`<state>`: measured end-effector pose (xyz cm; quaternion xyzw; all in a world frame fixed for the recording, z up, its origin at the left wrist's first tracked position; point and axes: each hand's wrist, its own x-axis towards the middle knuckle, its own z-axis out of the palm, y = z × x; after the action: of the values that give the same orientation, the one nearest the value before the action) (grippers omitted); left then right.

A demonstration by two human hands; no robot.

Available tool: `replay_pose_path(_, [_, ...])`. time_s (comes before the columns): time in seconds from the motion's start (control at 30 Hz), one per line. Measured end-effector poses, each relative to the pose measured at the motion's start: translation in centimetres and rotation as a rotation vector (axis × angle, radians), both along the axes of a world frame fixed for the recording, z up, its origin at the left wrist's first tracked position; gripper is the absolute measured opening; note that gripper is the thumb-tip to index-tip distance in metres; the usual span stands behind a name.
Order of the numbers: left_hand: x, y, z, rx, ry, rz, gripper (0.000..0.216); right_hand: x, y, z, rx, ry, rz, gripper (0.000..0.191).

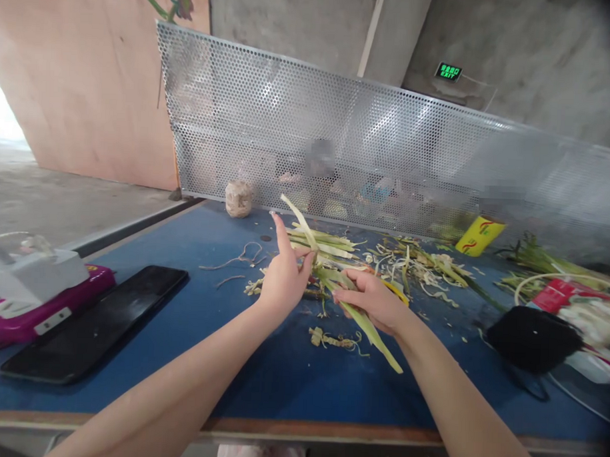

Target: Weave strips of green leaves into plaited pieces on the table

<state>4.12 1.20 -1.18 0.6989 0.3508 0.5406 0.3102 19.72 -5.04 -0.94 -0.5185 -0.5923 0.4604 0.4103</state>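
My left hand pinches a pale green strip of leaf between thumb and fingers, with the index finger pointing up and away. A few inches to the right, my right hand is closed on the same strip, whose loose end hangs down toward the table's front. The strip's other end rises above my left hand. Behind the hands lies a bunch of similar leaf strips. A small knotted piece of dried fibre rests on the table below them.
A black phone and a purple power strip lie left. A ball of twine stands by the perforated metal screen. Leaf scraps, a yellow packet and a black pouch are right. People show dimly behind the screen.
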Motion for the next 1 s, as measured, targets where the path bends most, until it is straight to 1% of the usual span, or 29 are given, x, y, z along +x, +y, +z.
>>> replay_pose_path(0.07, [0.1,-0.1,-0.1,-0.014,-0.021,-0.034,0.091,-0.1,0.0,0.0,-0.003,0.004,-0.002,0.021])
replay_pose_path(0.13, [0.3,-0.2,-0.2,-0.042,-0.056,-0.112,0.092,-0.1,0.1,0.0,-0.009,0.01,-0.007,0.021])
replay_pose_path(0.27, [0.8,-0.6,-0.4,-0.146,-0.155,-0.349,0.104,-0.3,0.1,-0.1,-0.024,0.052,-0.019,0.023])
replay_pose_path(0.33, [0.9,-0.7,-0.3,-0.212,-0.209,-0.441,0.109,-0.3,0.1,0.0,-0.014,0.079,-0.013,0.025])
replay_pose_path(0.4, [1.0,-0.6,-0.2,-0.281,-0.253,-0.475,0.11,-0.3,-0.1,0.2,0.009,0.079,0.004,0.024])
replay_pose_path(0.47, [0.9,-0.4,0.0,-0.336,-0.283,-0.474,0.108,-0.1,-0.2,0.6,0.053,0.023,-0.013,0.021])
replay_pose_path(0.53, [0.8,-0.3,0.2,-0.374,-0.296,-0.482,0.106,0.3,-0.2,1.0,0.131,-0.091,-0.089,0.019])
replay_pose_path(0.6, [0.7,-0.3,0.4,-0.408,-0.306,-0.509,0.102,0.8,-0.1,1.1,0.238,-0.25,-0.213,0.016])
replay_pose_path(0.7, [0.8,-0.5,0.6,-0.479,-0.32,-0.558,0.1,1.6,0.3,1.0,0.422,-0.473,-0.406,0.013])
replay_pose_path(0.77, [0.8,-0.7,0.7,-0.531,-0.321,-0.594,0.099,2.0,0.5,0.8,0.512,-0.583,-0.492,0.011])
replay_pose_path(0.83, [0.8,-0.9,0.8,-0.583,-0.324,-0.644,0.096,2.2,0.7,0.6,0.531,-0.659,-0.567,0.01])
replay_pose_path(0.93, [0.6,-1.4,1.1,-0.661,-0.349,-0.734,0.093,2.5,0.9,0.4,0.473,-0.727,-0.674,0.012])
replay_pose_path(1.0, [0.6,-1.7,1.4,-0.696,-0.349,-0.782,0.092,2.6,1.0,0.2,0.443,-0.773,-0.711,0.013])
